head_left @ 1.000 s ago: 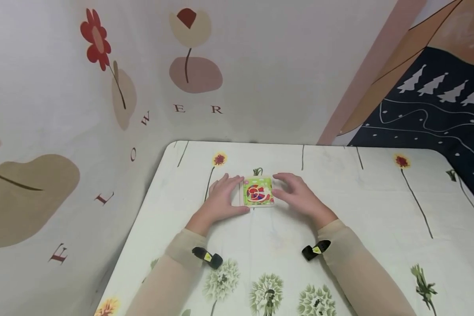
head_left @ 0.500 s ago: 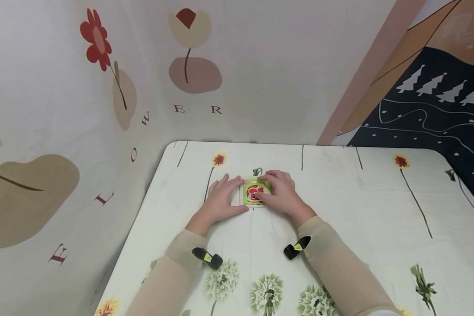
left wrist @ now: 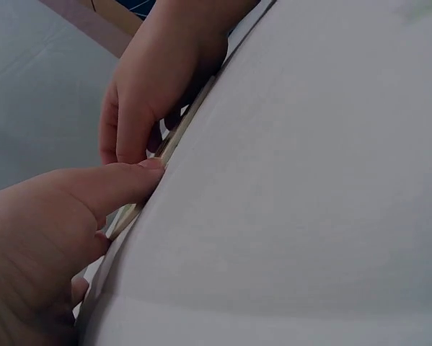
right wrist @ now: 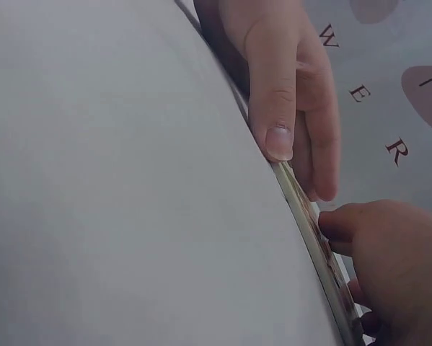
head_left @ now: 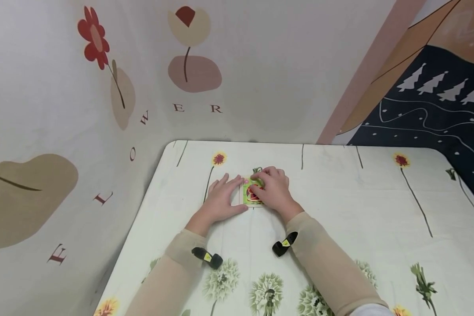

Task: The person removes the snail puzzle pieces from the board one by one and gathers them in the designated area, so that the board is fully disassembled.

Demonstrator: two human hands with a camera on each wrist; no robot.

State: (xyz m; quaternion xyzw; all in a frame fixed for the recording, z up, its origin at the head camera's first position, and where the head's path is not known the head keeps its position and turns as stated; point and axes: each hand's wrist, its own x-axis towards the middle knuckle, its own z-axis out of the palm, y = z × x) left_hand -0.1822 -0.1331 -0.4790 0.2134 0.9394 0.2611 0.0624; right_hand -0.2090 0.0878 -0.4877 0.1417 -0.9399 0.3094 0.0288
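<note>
The right hand [head_left: 276, 189] bends over a flat, square, green-and-red board [head_left: 249, 199], grip unclear — the left hand's [head_left: 220, 199] straight fingers touch its left end.

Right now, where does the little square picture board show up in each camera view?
Head: the picture board lies face up, slightly right of and below centre, partly covered by the right hand.
Left wrist: seen nearly edge-on, a thin diagonal strip left of centre, partly hidden.
Right wrist: a thin strip at lower right, slanting toward the bottom.
Shared landmark: the left hand, its thumb at the board's edge.
</note>
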